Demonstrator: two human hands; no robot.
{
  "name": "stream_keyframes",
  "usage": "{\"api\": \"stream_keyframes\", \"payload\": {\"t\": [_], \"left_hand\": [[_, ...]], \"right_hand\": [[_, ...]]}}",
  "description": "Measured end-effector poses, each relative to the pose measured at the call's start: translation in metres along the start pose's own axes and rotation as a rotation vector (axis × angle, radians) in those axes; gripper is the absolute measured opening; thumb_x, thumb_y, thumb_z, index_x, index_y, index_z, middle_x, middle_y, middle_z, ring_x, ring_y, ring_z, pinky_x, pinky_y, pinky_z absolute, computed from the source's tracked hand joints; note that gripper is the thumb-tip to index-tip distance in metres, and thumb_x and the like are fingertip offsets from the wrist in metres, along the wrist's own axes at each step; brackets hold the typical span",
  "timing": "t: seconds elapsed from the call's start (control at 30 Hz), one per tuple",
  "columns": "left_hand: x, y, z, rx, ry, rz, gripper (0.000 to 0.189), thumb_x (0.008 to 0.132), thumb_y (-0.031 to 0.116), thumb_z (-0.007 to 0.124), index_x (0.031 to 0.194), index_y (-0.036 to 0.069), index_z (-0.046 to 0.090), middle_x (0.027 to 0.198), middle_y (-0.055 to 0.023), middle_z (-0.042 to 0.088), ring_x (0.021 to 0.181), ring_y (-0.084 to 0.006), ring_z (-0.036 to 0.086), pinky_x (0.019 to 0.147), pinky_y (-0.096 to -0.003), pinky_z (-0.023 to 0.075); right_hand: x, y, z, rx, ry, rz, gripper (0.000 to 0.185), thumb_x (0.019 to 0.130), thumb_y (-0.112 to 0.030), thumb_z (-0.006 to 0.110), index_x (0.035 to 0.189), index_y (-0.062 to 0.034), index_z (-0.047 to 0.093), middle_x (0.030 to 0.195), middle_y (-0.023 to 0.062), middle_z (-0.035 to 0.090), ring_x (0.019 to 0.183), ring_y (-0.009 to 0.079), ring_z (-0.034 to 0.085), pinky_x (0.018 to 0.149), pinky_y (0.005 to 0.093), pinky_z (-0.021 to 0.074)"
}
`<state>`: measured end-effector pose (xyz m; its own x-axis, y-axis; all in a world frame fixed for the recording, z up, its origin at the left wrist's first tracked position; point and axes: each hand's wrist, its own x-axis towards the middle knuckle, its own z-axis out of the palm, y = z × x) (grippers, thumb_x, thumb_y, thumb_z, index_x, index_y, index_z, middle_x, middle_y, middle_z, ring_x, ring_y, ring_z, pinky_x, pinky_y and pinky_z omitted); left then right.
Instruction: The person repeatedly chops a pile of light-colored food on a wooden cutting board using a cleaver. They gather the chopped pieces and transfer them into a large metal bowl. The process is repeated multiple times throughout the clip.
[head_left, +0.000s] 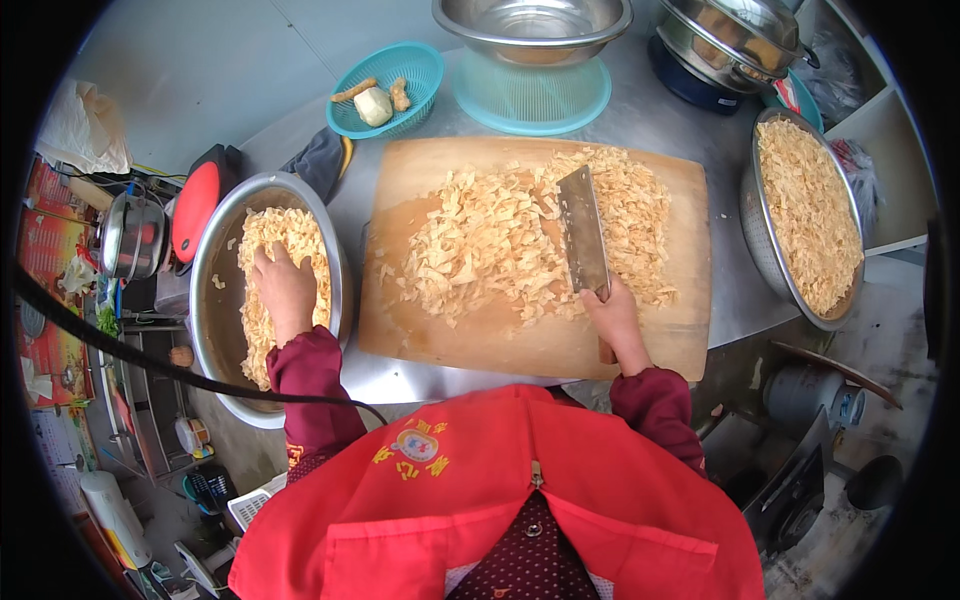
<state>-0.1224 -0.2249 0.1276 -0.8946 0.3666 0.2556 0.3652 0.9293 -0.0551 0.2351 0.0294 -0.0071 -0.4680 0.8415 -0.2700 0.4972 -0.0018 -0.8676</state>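
Note:
My right hand (616, 315) grips the handle of a cleaver (584, 229), whose broad metal blade lies over pale shredded food (487, 240) on a wooden cutting board (450, 356). The shreds form two adjoining heaps, one on each side of the blade. My left hand (285, 289) is in a large steel basin (217, 330) left of the board, its fingers spread on more of the same shreds (285, 225). Whether it grasps any of them is hidden under the palm.
A perforated steel colander (765, 217) full of shreds stands right. Behind the board are a teal basket (427, 75) with a peeled vegetable and root pieces, a steel bowl (536, 45) on an upturned teal basket, and a steel pot (705, 56). A dark cloth (319, 161) lies beside the basin.

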Motion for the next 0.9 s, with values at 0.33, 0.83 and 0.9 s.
{"api": "stream_keyframes", "payload": {"t": [0.33,0.83,0.9], "left_hand": [[0.045,0.195,0.098,-0.692,-0.698,0.23,0.072,0.089,0.037,0.069,0.146,0.002,0.043,0.142,-0.0265,0.044,0.133,-0.0349,0.045,0.104,-0.0377,0.0429],[0.032,0.159,0.103,-0.526,-0.684,0.635,0.038,0.083,0.014,0.066,0.119,0.002,0.062,0.096,-0.0149,0.065,0.089,-0.0294,0.062,0.079,-0.0376,0.0487],[0.014,0.162,0.09,-0.437,-0.618,0.758,0.047,0.083,0.017,0.068,0.127,0.002,0.06,0.108,-0.0173,0.065,0.096,-0.0305,0.062,0.083,-0.0384,0.049]], "right_hand": [[0.001,0.001,-0.001,-0.013,-0.027,0.027,0.029,0.084,-0.017,0.071,0.107,-0.0029,0.061,0.075,0.0097,0.064,0.067,0.0228,0.062,0.066,0.0362,0.0496],[-0.004,-0.016,-0.007,-0.055,-0.03,0.064,0.033,0.084,-0.018,0.071,0.112,-0.0027,0.06,0.079,0.0144,0.066,0.072,0.0302,0.065,0.067,0.0405,0.0504],[-0.003,-0.014,-0.008,-0.075,-0.047,0.06,0.034,0.084,-0.019,0.071,0.112,-0.0027,0.06,0.08,0.0145,0.066,0.072,0.0302,0.065,0.067,0.0403,0.0506]]}}
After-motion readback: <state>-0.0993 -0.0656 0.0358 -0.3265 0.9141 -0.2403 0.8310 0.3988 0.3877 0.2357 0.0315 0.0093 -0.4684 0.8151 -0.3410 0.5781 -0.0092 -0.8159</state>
